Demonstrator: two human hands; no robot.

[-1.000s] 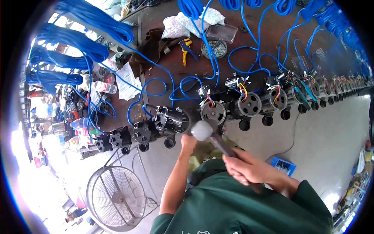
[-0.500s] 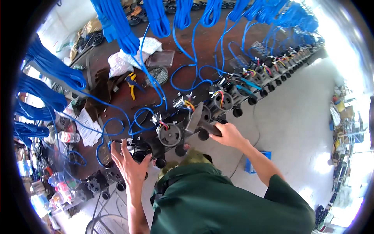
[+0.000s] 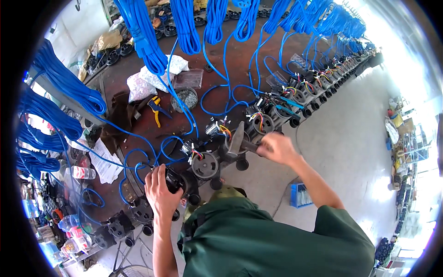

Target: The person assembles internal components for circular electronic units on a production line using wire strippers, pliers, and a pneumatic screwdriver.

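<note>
My right hand [image 3: 279, 148] is closed round the handle of a hammer [image 3: 237, 139]; the hand is slightly blurred. The hammer's head hangs over a grey round housing in the row along the bench edge. Beside the near end of that row, my left hand [image 3: 161, 191] wraps round a black cylindrical housing [image 3: 174, 180], its thumb at the right side and fingers on the left. Between the hands sits another grey round housing [image 3: 204, 165] with red and yellow wires and a blue cable.
Bundles of blue cable [image 3: 187, 27] hang over the dark bench [image 3: 217, 60]. Yellow-and-blue pliers [image 3: 157, 108], a bowl of small metal parts [image 3: 185, 99], white bags [image 3: 140, 85] and papers [image 3: 105, 161] lie there. A blue crate [image 3: 301, 195] stands on the floor.
My left hand has moved a little right, its fingers drawing together round the black housing. My right hand has shifted slightly right and up with the hammer; the view has shifted too.
</note>
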